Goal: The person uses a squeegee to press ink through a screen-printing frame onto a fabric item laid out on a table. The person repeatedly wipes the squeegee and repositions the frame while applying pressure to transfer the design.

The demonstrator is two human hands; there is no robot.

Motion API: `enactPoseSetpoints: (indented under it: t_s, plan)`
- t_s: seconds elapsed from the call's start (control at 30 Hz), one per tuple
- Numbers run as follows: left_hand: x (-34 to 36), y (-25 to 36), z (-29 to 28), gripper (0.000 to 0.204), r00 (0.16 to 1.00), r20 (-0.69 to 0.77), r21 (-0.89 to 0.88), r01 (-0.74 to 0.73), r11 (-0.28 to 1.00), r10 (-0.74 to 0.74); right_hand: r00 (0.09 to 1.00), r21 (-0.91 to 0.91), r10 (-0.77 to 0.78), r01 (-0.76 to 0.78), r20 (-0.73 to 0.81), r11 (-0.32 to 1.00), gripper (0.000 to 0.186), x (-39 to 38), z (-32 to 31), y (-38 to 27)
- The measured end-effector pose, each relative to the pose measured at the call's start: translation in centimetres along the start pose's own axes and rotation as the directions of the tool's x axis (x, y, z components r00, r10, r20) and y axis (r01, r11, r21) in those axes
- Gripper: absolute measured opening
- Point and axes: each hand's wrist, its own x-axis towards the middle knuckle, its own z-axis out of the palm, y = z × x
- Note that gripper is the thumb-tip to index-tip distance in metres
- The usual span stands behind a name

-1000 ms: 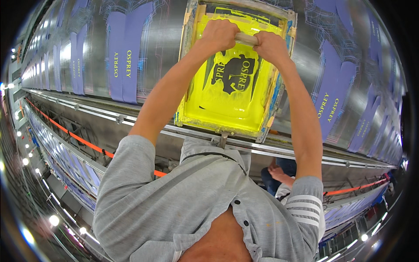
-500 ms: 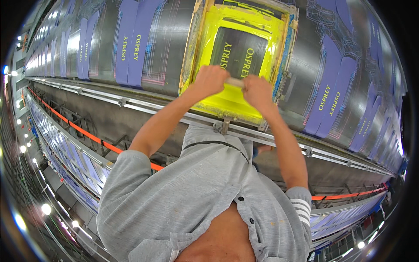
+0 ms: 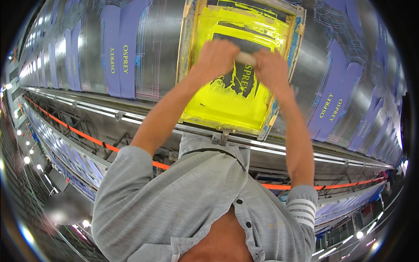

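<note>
Left hand and right hand grip a bar over yellow ink.
Left holds the bar's 9 o'clock end, right its 3 o'clock end; the frame sits toward 1 o'clock in view, purple pieces at 10 and 2.

Screen frame: side walls block sideways passage. Metal rail: runs across near side. Table surface: open room above, left and right of frame.

A screen-printing workshop; purple pieces line a long metal table; yellow ink fills a screen frame.
</note>
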Motion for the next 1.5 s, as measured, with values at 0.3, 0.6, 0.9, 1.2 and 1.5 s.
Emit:
enactPoseSetpoints:
  t_s: [0.3,0.6,0.9,1.2,1.5]
  plan:
    - [-16.5,5.1,6.6,0.032,0.986,-0.157,-0.158,-0.076,0.985,0.051,0.998,0.319,0.063,-0.050,-0.031,0.946,0.038,-14.9,2.7,-8.4]
    - [-14.7,4.5,7.6,0.034,1.000,0.006,-0.097,-0.019,0.995,0.020,0.555,0.583,0.744,-0.484,-0.372,0.652,0.033,-11.8,7.1,8.1]
    - [-21.5,-8.5,0.9,0.039,0.997,-0.040,-0.151,0.060,0.987,-0.066,0.551,0.687,0.702,-0.287,-0.451,0.667,0.027,-2.0,7.1,-7.1]
    - [-31.5,-29.1,-4.2,0.040,0.993,-0.016,-0.094,0.114,0.989,-0.116,0.569,0.905,0.792,-0.181,-0.223,0.385,0.026,9.3,15.7,-26.0]
    - [-35.2,-32.0,-2.6,0.034,0.999,-0.014,-0.137,0.038,0.990,-0.040,0.538,0.784,0.784,-0.321,-0.310,0.531,0.023,11.6,16.5,-27.0]
